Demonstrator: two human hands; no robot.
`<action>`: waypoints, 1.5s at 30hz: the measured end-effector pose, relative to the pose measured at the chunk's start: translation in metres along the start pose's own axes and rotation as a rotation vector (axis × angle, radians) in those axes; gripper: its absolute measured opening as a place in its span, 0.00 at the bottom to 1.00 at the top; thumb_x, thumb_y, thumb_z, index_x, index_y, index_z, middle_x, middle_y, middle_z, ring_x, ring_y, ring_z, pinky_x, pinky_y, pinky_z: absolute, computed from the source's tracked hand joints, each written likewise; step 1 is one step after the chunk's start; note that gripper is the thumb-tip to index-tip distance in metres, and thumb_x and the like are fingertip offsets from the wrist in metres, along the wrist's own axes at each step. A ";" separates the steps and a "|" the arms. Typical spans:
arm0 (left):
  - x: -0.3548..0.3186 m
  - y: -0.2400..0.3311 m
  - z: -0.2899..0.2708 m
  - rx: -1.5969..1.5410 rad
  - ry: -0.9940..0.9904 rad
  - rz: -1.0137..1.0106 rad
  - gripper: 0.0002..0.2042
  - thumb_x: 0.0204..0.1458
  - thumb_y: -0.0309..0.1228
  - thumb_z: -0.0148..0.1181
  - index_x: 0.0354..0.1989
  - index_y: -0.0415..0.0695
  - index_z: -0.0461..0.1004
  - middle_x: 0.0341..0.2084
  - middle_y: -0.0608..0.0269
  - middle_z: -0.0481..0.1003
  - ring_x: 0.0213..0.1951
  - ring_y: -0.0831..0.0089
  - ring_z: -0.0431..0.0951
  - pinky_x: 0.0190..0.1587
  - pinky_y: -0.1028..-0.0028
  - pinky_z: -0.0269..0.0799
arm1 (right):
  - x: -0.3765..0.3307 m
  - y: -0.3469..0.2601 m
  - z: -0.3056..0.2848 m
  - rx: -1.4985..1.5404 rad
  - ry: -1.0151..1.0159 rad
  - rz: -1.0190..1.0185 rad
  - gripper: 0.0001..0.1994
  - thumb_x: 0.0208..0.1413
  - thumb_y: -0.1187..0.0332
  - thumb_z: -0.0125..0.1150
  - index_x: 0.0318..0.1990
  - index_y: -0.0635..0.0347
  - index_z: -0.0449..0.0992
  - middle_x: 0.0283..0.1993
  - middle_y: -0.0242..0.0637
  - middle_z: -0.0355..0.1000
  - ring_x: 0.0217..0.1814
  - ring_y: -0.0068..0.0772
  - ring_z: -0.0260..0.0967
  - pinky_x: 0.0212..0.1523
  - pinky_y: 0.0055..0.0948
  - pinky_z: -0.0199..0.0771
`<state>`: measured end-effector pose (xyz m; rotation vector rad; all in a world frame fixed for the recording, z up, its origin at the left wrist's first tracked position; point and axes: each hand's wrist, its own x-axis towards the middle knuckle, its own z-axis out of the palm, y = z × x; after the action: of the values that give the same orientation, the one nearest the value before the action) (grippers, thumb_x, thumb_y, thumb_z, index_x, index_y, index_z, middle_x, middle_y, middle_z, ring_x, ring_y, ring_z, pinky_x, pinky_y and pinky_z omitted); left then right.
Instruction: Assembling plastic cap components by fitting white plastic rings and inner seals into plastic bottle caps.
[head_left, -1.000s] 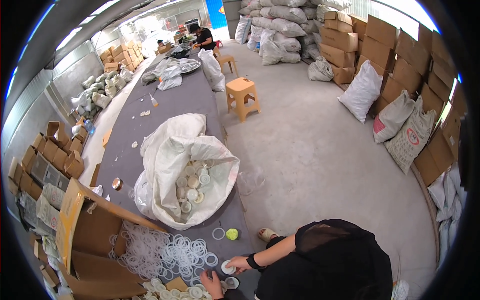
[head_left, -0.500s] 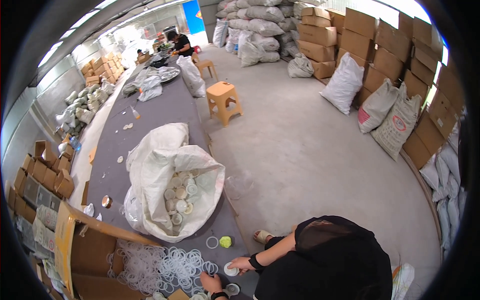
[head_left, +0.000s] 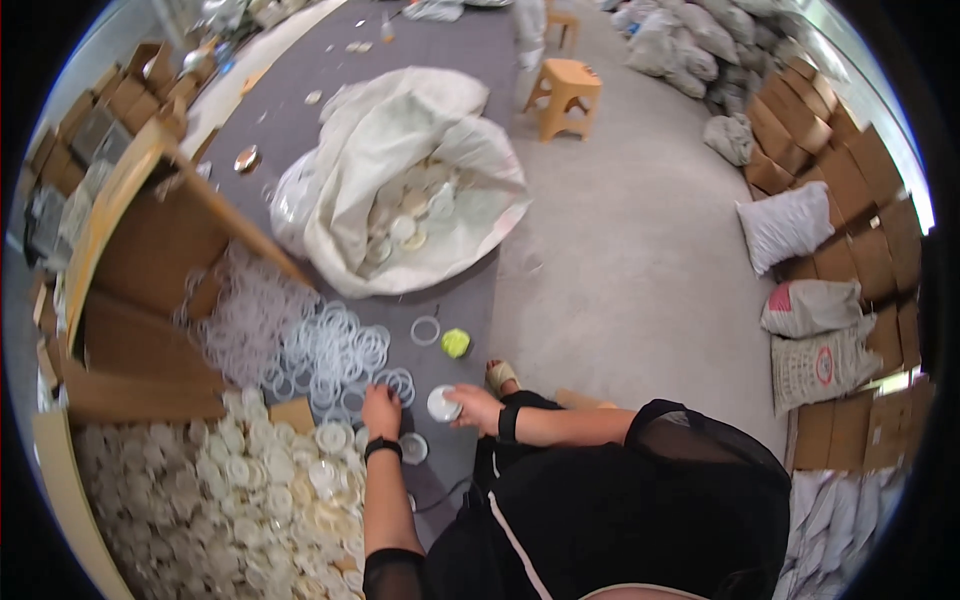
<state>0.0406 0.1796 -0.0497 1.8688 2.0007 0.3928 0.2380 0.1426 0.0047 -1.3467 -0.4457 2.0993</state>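
My right hand (head_left: 478, 408) grips a round white plastic lid (head_left: 443, 403) by its edge, just above the grey table (head_left: 455, 470). Beside it, my left hand (head_left: 381, 408) has its fingers drawn together at the near edge of a heap of clear plastic rings (head_left: 330, 350). Whether a ring is between those fingertips is hidden. Another translucent lid (head_left: 412, 448) lies between my wrists. Farther up the table are a single ring (head_left: 425, 331) and a crumpled yellow-green lump (head_left: 456, 343).
A cardboard box (head_left: 150, 345) lies at the left, rings spilling from it. Below, many white lids (head_left: 250, 490) fill another box. A large white sack (head_left: 350, 240) of lids stands open on the table. An orange stool (head_left: 567, 95) and stacked cartons (head_left: 840, 190) are beyond.
The view has tilted down, bringing the box full of lids into sight. My right hand still holds the white lid. My left hand stays by the rings, its fingers now at their near edge.
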 end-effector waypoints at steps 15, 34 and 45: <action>-0.022 -0.011 -0.034 -1.171 0.102 -0.598 0.05 0.43 0.26 0.56 0.28 0.37 0.71 0.21 0.65 0.72 0.21 0.76 0.70 0.22 0.82 0.62 | 0.003 -0.009 0.001 0.019 0.017 0.007 0.14 0.52 0.59 0.47 0.42 0.56 0.64 0.38 0.31 0.67 0.39 0.24 0.65 0.39 0.28 0.68; -0.105 0.060 -0.145 -1.813 0.453 -0.253 0.05 0.46 0.20 0.51 0.32 0.39 0.69 0.31 0.58 0.70 0.25 0.77 0.69 0.28 0.81 0.66 | -0.044 -0.034 0.081 0.159 -0.425 -0.066 0.13 0.54 0.63 0.46 0.44 0.57 0.64 0.42 0.32 0.66 0.44 0.26 0.64 0.43 0.28 0.65; -0.125 0.065 -0.139 -1.885 0.541 -0.362 0.02 0.47 0.23 0.50 0.29 0.43 0.65 0.28 0.61 0.70 0.22 0.79 0.67 0.26 0.81 0.65 | -0.056 -0.027 0.097 0.155 -0.437 -0.046 0.12 0.54 0.62 0.45 0.41 0.59 0.65 0.41 0.33 0.66 0.43 0.26 0.64 0.42 0.27 0.64</action>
<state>0.0423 0.0674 0.1130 0.1742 1.0179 1.8544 0.1755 0.1314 0.1009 -0.7803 -0.4728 2.3354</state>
